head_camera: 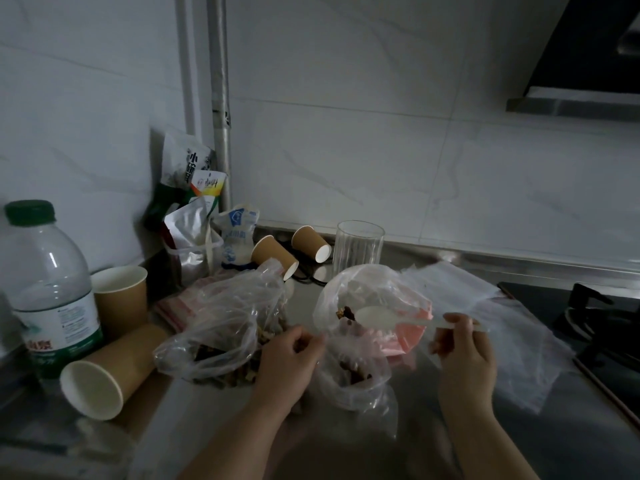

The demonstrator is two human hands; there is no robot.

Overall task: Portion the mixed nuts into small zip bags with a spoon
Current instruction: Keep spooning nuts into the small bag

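- On the far left of the dim steel worktop [450, 441] stands a clear plastic water bottle [48, 289] with a green cap, and beside it two brown paper cups, one upright [121, 296], one tipped on its side [110, 372].
- Crinkled, see-through, a large plastic bag [221, 323] of mixed nuts slumps just left of the left hand [287, 362].
- That left hand has its fingers curled, pinching the rim of a small clear bag [360, 341] with dark nuts inside.
- Over that bag's mouth lies the bowl of a white plastic spoon [377, 317], its handle gripped by the right hand [460, 351].
- Behind stands a ribbed drinking glass [358, 247]; flat clear zip bags [485, 306] lie to the right.
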